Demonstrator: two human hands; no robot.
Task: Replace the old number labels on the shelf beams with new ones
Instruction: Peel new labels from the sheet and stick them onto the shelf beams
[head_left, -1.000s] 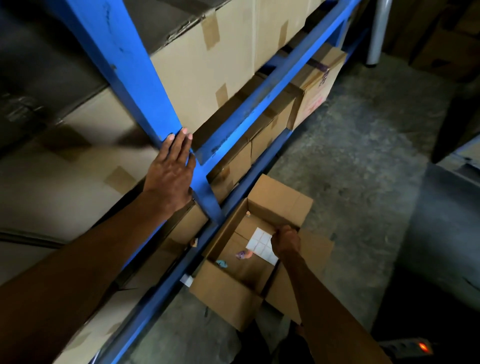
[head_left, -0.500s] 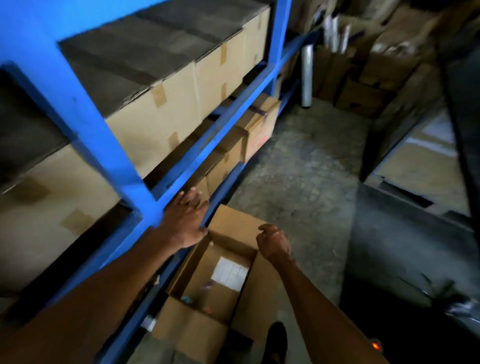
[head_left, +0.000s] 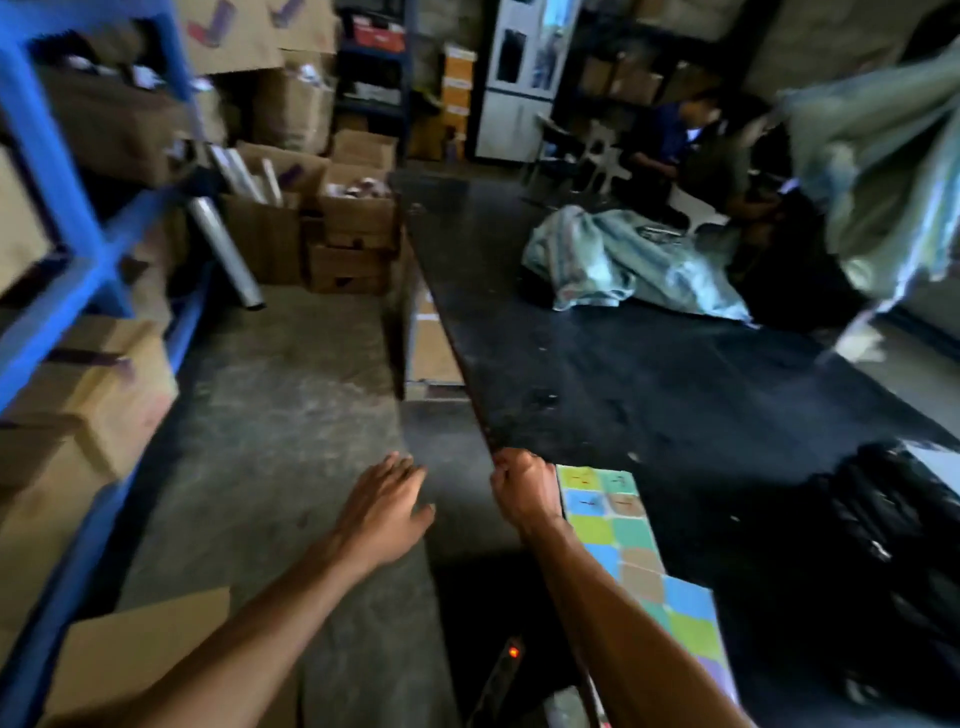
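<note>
A strip of coloured square labels (head_left: 623, 535), some with dark marks on them, lies on the near left edge of a black table (head_left: 649, 395). My right hand (head_left: 522, 491) is curled into a fist at that table edge, just left of the labels; nothing shows inside it. My left hand (head_left: 387, 504) hovers over the concrete floor with fingers spread, holding nothing. The blue shelf beams (head_left: 93, 260) stand at the far left, loaded with cardboard boxes. A flap of the open cardboard box (head_left: 135, 654) shows at bottom left.
Cardboard boxes (head_left: 353, 208) and film rolls (head_left: 228, 254) crowd the floor behind the shelf. A crumpled cloth (head_left: 613, 260) and a black bag (head_left: 893, 545) lie on the table. A person sits at the back right. A power strip (head_left: 511, 652) glows red below the table.
The view has swung up and right, from the shelf and open box to the black table. My left hand left the shelf beam; my right hand rose from the box to the table edge.
</note>
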